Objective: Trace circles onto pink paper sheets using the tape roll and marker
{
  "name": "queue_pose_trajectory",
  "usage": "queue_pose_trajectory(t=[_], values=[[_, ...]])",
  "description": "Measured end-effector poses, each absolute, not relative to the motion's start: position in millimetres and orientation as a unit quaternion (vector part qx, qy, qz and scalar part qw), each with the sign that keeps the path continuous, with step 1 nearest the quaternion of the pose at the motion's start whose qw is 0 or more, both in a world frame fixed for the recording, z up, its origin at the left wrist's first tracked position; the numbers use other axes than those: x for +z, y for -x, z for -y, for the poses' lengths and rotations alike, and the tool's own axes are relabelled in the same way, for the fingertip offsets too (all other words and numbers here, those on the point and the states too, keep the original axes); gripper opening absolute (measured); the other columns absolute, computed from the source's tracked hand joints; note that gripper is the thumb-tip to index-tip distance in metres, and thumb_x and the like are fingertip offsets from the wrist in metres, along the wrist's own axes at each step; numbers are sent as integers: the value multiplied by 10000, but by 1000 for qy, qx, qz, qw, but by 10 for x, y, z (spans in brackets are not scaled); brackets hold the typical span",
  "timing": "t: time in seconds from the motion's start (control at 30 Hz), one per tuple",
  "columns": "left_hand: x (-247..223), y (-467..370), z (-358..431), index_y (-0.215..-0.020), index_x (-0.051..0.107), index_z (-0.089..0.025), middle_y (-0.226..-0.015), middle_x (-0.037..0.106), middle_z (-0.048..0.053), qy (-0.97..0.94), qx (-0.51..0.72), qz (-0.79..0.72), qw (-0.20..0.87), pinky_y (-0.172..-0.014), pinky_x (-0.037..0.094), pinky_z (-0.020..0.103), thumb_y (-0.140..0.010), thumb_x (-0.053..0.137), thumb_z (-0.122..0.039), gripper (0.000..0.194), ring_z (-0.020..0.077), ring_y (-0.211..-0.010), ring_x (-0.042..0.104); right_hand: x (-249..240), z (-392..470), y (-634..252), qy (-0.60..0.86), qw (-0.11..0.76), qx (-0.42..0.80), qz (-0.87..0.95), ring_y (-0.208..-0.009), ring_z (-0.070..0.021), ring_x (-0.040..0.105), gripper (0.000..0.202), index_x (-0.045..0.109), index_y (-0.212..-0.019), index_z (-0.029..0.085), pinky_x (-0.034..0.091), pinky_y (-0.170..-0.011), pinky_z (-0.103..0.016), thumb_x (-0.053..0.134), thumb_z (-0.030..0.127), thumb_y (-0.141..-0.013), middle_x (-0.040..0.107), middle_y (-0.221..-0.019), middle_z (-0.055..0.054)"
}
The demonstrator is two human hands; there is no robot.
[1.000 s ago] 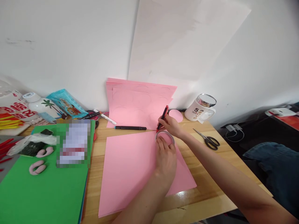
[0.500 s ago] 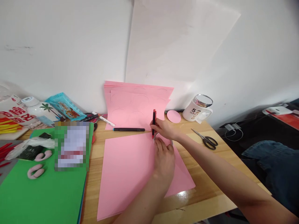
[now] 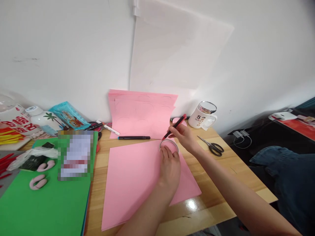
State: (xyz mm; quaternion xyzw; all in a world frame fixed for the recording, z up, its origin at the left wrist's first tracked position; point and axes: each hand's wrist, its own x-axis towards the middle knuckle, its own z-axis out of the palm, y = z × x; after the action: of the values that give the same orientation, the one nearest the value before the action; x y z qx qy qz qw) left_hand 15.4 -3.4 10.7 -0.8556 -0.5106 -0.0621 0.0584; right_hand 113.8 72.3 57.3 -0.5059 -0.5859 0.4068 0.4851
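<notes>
My right hand (image 3: 183,137) pinches a black pen with red ends (image 3: 177,126). The pen slants, and its lower tip meets the far edge of a thin, pale ring (image 3: 169,140). This ring lies near the far right corner of a pink paper stack (image 3: 134,177). On the ring's near side rests my left hand (image 3: 170,165), its bent fingers close together and holding the ring against the paper. My left hand hides the near part of the ring.
More pink sheets with circle outlines (image 3: 142,113) lean on the wall. A black marker (image 3: 134,138) lies before them. To the right are a white mug (image 3: 202,116) and scissors (image 3: 213,146). Green paper (image 3: 49,203) covers the left side, with a blurred rectangle (image 3: 76,155) on it.
The pen has gone from upright at the ring's left side to slanted at its far edge. My right hand has shifted rightward, uncovering more of the ring. The view has shifted slightly.
</notes>
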Motion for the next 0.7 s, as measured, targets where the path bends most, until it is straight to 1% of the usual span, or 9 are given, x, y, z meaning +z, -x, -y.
queue_pose_trajectory(t=[0.07,0.13,0.2,0.27,0.37,0.43,0.5,0.57,0.7], values=[[101,-164,32,-1196,581,17,-1197,606,240,851,-62,518,69,-1039,381,488,-854,469,-94,376,342,-1225,504,512,-651,-1231,519,513,417,542,-691,-170,660,374,544,-857,192,586,-659,-341,628,546,-772,630,-748,-15],[99,-175,31,-1171,603,-12,-1199,614,222,850,-49,518,87,-1032,383,496,-861,451,-99,355,335,-1219,515,470,-581,-1268,518,520,423,531,-679,-171,666,395,533,-885,197,596,-673,-359,652,551,-755,639,-738,-12],[98,-185,33,-1113,629,-15,-1202,612,233,849,-42,517,101,-1031,382,499,-860,437,-82,325,335,-1212,524,453,-537,-1244,500,523,425,544,-723,-182,678,385,512,-936,204,598,-722,-385,665,510,-760,658,-763,-19],[92,-192,37,-1078,639,2,-1213,598,260,850,-41,514,105,-1035,379,502,-855,438,-76,310,343,-1213,523,464,-524,-1174,476,516,417,577,-790,-195,685,343,484,-988,209,591,-768,-405,644,444,-795,673,-813,-34],[62,-200,36,-1171,605,5,-1254,577,256,854,-36,509,99,-1047,363,533,-835,471,-83,373,357,-1235,502,518,-541,-1040,467,460,378,654,-821,-192,681,225,466,-1004,215,571,-793,-404,585,316,-841,674,-871,-44],[33,-201,31,-1245,571,-10,-1287,563,237,855,-44,510,84,-1057,350,557,-815,489,-73,442,364,-1256,479,558,-554,-964,479,402,343,701,-783,-182,676,157,465,-979,218,561,-769,-382,551,236,-849,669,-871,-39],[8,-198,25,-1277,552,-12,-1323,536,231,853,-69,513,60,-1074,333,564,-796,506,-58,485,377,-1283,446,585,-558,-909,493,353,314,731,-743,-176,669,121,460,-946,218,550,-725,-358,526,185,-851,664,-863,-38],[-14,-193,21,-1294,542,-16,-1350,513,227,852,-89,515,41,-1090,317,562,-782,525,-48,513,389,-1303,416,592,-557,-876,501,324,289,749,-717,-173,659,106,451,-927,219,536,-689,-341,509,165,-857,661,-859,-38],[-62,-192,12,-1312,533,-37,-1373,495,213,848,-122,515,14,-1113,291,558,-772,541,-23,541,389,-1334,372,574,-564,-850,504,295,252,771,-697,-168,639,92,414,-890,227,500,-646,-312,489,174,-878,647,-849,-33]])
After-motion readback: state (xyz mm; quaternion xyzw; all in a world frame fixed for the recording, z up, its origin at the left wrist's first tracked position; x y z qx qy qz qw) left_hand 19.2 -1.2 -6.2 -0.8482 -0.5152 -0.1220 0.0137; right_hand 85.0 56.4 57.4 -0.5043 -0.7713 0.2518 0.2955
